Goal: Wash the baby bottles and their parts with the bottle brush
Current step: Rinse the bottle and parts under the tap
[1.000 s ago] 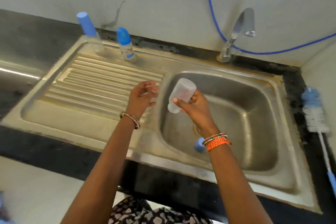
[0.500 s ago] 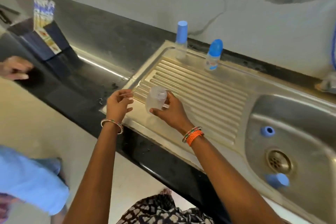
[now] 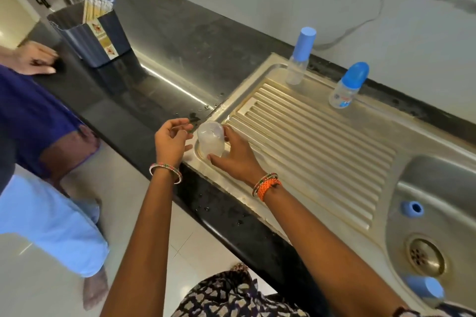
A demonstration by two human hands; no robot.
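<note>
while your right hand (image 3: 235, 154) curled round the clear bottle (image 3: 211, 140), the thumb lay against its near side and the fingers wrapped behind it, so the bottle stood mouth down on the left corner of the drainboard (image 3: 309, 147). your left hand (image 3: 171, 140) hung just left of the bottle, fingers loosely bent and slightly spread, holding nothing; you could not tell whether its fingertips touched the bottle. bangles sat on both of your wrists.

beyond your fingers, at the far edge of the drainboard, a slim bottle (image 3: 298, 64) with a tall blue cap stood upright, and to the right of it a short bottle (image 3: 345, 90) with a rounded blue cap stood well apart from your hands. far to the right of your right hand lay the basin (image 3: 438, 183), where a blue ring (image 3: 412, 209) rested on the sloping wall above the drain (image 3: 425, 256) and a blue cap (image 3: 425, 287) lay near the front edge.

left of your left fingers ran the dark counter (image 3: 154, 59), wet with a few drops near the drainboard corner. further left and back, a dark holder (image 3: 90, 36) held printed packets. another person (image 3: 38, 149) stood at the left, one hand resting on the counter.
</note>
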